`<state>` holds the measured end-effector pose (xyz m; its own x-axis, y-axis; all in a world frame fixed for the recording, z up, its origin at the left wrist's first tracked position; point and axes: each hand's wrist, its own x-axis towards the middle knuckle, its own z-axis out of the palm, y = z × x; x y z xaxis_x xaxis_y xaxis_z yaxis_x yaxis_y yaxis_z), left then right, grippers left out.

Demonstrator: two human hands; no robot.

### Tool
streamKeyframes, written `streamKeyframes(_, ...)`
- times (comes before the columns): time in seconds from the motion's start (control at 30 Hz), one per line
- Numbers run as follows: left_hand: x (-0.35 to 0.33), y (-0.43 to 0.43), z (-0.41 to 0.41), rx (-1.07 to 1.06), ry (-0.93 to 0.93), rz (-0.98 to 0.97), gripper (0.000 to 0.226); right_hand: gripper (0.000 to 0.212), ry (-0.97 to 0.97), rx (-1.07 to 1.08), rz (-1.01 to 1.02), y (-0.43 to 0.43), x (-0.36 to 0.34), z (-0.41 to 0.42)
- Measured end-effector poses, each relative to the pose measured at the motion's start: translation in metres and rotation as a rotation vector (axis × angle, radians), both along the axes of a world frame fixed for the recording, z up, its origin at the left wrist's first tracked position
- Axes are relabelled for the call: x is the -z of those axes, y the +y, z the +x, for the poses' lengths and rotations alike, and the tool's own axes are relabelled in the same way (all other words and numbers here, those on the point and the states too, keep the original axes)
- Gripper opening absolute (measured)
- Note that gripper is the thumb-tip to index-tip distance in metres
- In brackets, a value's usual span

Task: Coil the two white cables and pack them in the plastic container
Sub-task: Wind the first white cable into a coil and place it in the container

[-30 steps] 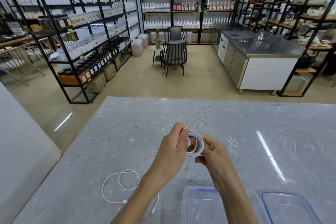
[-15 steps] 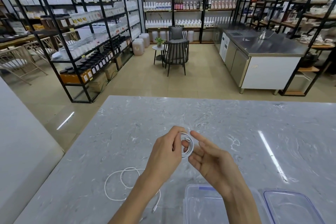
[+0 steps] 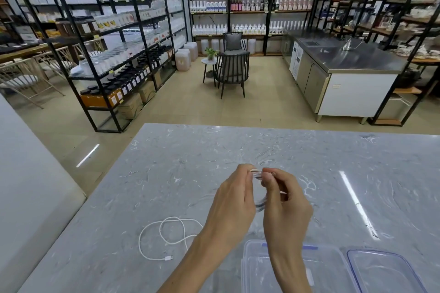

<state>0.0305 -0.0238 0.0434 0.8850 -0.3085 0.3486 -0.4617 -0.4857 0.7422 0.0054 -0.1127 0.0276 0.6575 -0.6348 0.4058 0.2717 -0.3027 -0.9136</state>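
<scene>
Above the grey marble table (image 3: 166, 173) I hold a small coil of white cable (image 3: 258, 202) between both hands. My left hand (image 3: 232, 202) pinches its top from the left, and my right hand (image 3: 284, 204) pinches it from the right; most of the coil is hidden behind my fingers. A second white cable (image 3: 166, 238) lies in loose loops on the table to the left of my left forearm, its plug end near the front. The open clear plastic container (image 3: 252, 266) sits at the front edge, partly under my right forearm.
The container's clear lid with a blue rim (image 3: 381, 271) lies to the right of it. Beyond the table's far edge are the tiled floor, dark chairs (image 3: 232, 71), black shelving with bottles and a steel counter (image 3: 352, 59).
My right hand, open half a second ago, has closed its fingertips on the coil beside the left hand's pinch. The coil has turned edge-on. The loose cable and container have not moved.
</scene>
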Motion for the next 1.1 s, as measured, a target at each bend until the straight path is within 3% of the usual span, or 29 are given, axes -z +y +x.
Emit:
streamKeyframes(0.37, -0.011, 0.004, -0.017, 0.177, -0.027, -0.086, 0.032, 0.013, -0.150, 0.111, 0.173, -0.016, -0.020, 0.001)
streamKeyframes(0.47, -0.015, 0.004, -0.017, 0.187, -0.063, -0.073, 0.033, 0.013, -0.184, 0.054, 0.253, -0.023, -0.031, -0.001)
streamKeyframes(0.67, -0.005, 0.018, 0.003, 0.038, -0.110, -0.085, 0.030, 0.017, 0.131, -0.386, 0.311, -0.031, -0.023, -0.013)
streamKeyframes(0.87, 0.010, 0.015, 0.000, 0.041, -0.082, -0.031, 0.032, 0.027, 0.274, -0.483, 0.315, -0.025, -0.020, -0.014)
streamKeyframes(0.97, 0.016, 0.016, -0.002, 0.088, 0.002, -0.104, 0.030, 0.027, 0.344, -0.540, 0.286, -0.028, -0.016, -0.012)
streamKeyframes(1.1, 0.027, 0.023, 0.004, 0.095, 0.344, -0.306, 0.031, 0.025, 0.397, -0.585, 0.304, -0.035, -0.006, -0.012)
